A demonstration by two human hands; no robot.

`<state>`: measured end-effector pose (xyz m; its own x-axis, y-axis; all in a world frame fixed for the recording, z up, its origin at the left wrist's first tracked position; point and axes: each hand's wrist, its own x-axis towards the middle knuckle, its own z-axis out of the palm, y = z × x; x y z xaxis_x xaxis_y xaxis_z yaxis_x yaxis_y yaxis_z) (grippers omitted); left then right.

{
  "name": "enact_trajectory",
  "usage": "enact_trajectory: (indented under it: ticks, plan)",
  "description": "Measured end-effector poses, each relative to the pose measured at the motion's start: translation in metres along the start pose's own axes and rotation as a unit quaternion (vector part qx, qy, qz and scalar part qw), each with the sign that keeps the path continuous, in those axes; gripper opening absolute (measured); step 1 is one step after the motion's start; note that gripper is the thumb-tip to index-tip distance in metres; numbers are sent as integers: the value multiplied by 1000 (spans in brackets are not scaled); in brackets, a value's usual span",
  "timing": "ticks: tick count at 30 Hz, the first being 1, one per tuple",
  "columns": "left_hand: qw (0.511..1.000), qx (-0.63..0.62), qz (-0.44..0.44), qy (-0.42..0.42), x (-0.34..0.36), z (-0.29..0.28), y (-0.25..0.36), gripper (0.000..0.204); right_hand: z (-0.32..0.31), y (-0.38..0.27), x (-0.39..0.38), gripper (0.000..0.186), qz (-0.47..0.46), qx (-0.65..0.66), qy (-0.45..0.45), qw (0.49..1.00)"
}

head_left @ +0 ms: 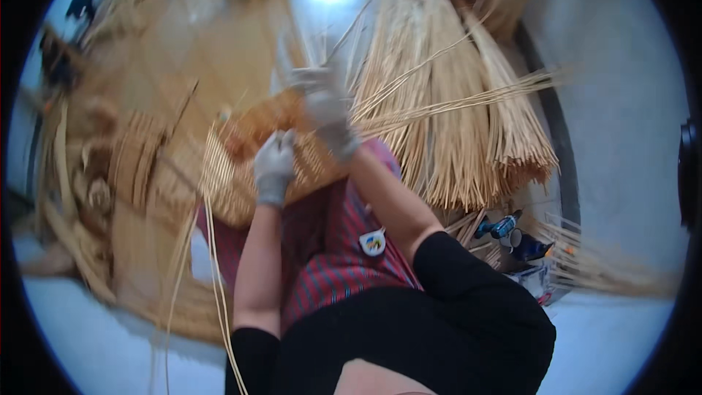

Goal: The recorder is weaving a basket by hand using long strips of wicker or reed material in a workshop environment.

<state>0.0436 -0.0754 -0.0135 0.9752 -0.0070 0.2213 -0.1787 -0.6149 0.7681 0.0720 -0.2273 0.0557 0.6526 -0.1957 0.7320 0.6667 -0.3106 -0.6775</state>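
A half-woven wicker piece lies across my lap, tan with a browner band along its far part. My left hand, in a pale glove, is against its near side with fingertips pinched at the weave. Just above and to the right, my right hand, also gloved, is over the piece's far right part; motion smears its fingers. Long loose canes stretch rightward from beside the right hand. Thin canes trail down past my left forearm. Whatever the right fingers touch is blurred.
Large bundles of straight canes fan out at the far right. Beside them are a blue-and-black power tool and a dark blue item. Stacked woven pieces and curved cane coils stand at left.
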Motion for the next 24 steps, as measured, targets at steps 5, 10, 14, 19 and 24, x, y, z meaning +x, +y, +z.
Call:
enact_trajectory:
  ticks: [5,10,14,19,24]
  plan:
    - [983,-32,-175,-35,0,0,25,38,-82,-3,-69,25,322,-27,-49,945]
    - [961,-238,-106,97,-36,-4,37,19,-48,-5,-64,64,117,-148,-235,953]
    - [954,-111,-102,258,-93,-56,-12,22,-17,-23,-59,68,233,-122,-210,942]
    - [924,-20,-170,342,-114,-99,-71,32,20,-72,-124,33,220,101,-232,942]
    - [949,-30,-166,267,-116,-118,-96,39,64,-136,-133,25,105,78,-521,843]
